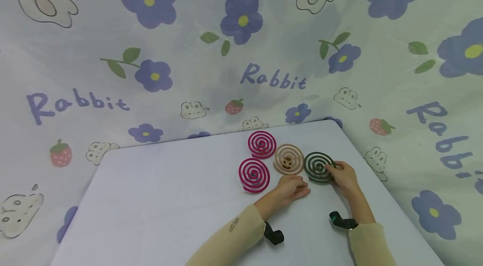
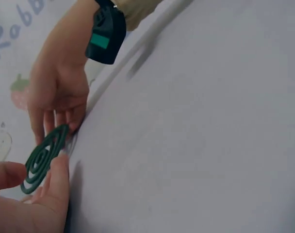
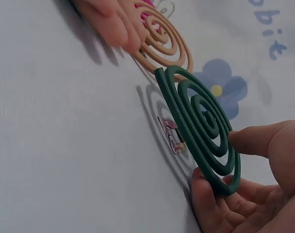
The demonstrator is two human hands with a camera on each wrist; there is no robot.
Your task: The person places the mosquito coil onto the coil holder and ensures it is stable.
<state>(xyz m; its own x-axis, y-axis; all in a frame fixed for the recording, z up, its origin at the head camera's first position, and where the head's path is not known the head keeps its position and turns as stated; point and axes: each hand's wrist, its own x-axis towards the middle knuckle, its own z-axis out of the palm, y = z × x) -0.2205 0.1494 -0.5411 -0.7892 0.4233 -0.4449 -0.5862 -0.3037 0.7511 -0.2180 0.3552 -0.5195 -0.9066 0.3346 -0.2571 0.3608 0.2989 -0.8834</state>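
My right hand (image 1: 344, 176) pinches a dark green mosquito coil (image 1: 319, 168) by its right edge, thumb on top and fingers underneath. In the right wrist view the green coil (image 3: 201, 131) is tilted and raised off the table. Just left of it lies a tan coil (image 1: 280, 169) with small brown marks at its middle. My left hand (image 1: 289, 188) is near the tan coil's front edge, fingers stretched to the right, holding nothing. The left wrist view has my left thumb and fingers (image 2: 59, 182) apart, with the green coil (image 2: 40, 158) beyond them.
Two magenta coils (image 1: 262, 144) (image 1: 254, 175) lie left of the tan one. A small colourful printed piece (image 3: 172, 136) shows beneath the green coil. The white table (image 1: 158, 207) meets a patterned cloth (image 1: 188, 69) at the back and right side.
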